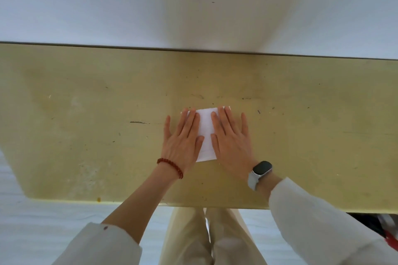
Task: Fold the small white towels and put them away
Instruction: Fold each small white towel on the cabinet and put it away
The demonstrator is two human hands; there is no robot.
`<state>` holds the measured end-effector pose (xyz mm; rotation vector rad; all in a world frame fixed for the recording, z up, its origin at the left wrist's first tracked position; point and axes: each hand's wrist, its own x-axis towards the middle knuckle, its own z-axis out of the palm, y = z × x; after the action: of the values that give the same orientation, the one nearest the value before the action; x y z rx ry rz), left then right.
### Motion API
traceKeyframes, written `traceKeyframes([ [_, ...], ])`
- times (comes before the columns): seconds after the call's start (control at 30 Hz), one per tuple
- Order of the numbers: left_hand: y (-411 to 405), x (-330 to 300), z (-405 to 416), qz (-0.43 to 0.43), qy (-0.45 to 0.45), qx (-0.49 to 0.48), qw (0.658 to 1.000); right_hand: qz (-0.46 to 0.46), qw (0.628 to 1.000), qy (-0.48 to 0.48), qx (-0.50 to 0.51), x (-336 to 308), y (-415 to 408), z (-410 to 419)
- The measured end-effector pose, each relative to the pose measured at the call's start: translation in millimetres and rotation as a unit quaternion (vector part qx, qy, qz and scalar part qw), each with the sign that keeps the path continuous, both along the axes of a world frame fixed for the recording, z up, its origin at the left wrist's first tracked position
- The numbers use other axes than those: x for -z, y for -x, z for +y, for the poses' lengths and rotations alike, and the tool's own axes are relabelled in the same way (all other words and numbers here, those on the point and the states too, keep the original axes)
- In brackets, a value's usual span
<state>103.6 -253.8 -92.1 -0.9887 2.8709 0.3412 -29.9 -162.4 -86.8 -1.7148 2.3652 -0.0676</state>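
**Both palms flatten a folded towel on the table**

The yellow table [86, 114] is worn and scratched, and it fills most of the view. Behind it, beyond the fingertips, there is a white wall [193, 11].

The left hand [183, 140] and the right hand [231, 140] lie flat side by side. Their fingers are straight and released, they press down and grasp nothing.

The small white towel [206, 133] is already folded to a narrow rectangle. It lies under and between the two hands, so both hands are equally near to it. Its long axis runs away from the person, in the same direction as the fingers point. Its far edge is at the fingertips, its near edge is at the heels of the palms.

The left wrist has a red bead bracelet [171, 166], the right wrist a smartwatch [261, 169].

I think the fold is finished and only the putting away is left.
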Motion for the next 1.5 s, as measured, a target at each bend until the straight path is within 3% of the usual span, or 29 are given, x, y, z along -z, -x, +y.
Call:
traceKeyframes([
  [0.13, -4.2, 3.6, -3.0, -0.059, -0.013, 0.012, 0.998, 0.0, 0.997, -0.081, -0.018, 4.9, 5.4, 3.0],
  [0.3, -7.1, -8.7, -9.6, -0.012, 0.019, -0.012, 1.0, 0.032, 0.99, 0.001, -0.138, -11.8, -3.4, 23.9],
  [0.4, -14.2, -21.6, -12.4, 0.009, 0.04, -0.028, 0.999, 0.053, 0.981, -0.006, -0.188, -11.3, 11.0, 42.4],
  [0.5, -23.4, -30.3, 0.2, 0.016, 0.037, 0.017, 0.999, 0.061, 0.988, -0.103, -0.096, -29.5, 39.5, 24.3],
  [0.67, -13.2, -30.3, 30.5, 0.022, -0.009, 0.138, 0.99, 0.02, 0.983, -0.171, -0.068, -48.5, 57.2, -16.0],
  [0.73, -8.4, -25.7, 23.4, 0.048, -0.003, 0.133, 0.99, -0.023, 0.99, -0.133, -0.046, -48.3, 52.3, -16.7],
  [0.8, -7.6, -21.3, 9.2, 0.029, 0.01, 0.1, 0.994, -0.102, 0.992, -0.014, 0.074, -45.8, 39.9, -4.3],
  [0.87, -9.2, -19.4, -2.6, -0.017, 0.008, 0.051, 0.999, -0.18, 0.948, 0.063, 0.256, -45.5, 23.1, 14.1],
  [0.93, -12.6, -17.0, -5.2, -0.037, -0.007, 0.027, 0.999, -0.246, 0.881, 0.029, 0.403, -43.6, 7.7, 29.1],
  [1.0, -13.9, -13.8, -3.4, -0.03, -0.009, 0.024, 0.999, -0.277, 0.837, -0.043, 0.47, -42.0, -1.9, 33.4],
  [1.2, -10.0, -14.3, -1.7, -0.02, -0.022, 0.006, 1.0, -0.346, 0.79, -0.046, 0.504, -34.5, -3.3, 8.0],
  [1.33, -10.1, -17.9, -4.1, -0.022, -0.041, 0.016, 0.999, -0.365, 0.751, 0.029, 0.55, -42.5, -10.1, -1.5],
  [1.43, -8.8, -22.2, -5.6, 0.02, -0.102, -0.018, 0.994, -0.368, 0.752, 0.097, 0.538, -56.9, -14.4, -6.2],
  [1.5, -7.0, -28.3, -13.0, 0.035, -0.199, -0.087, 0.975, -0.382, 0.776, 0.125, 0.486, -71.4, -15.9, -10.7],
])
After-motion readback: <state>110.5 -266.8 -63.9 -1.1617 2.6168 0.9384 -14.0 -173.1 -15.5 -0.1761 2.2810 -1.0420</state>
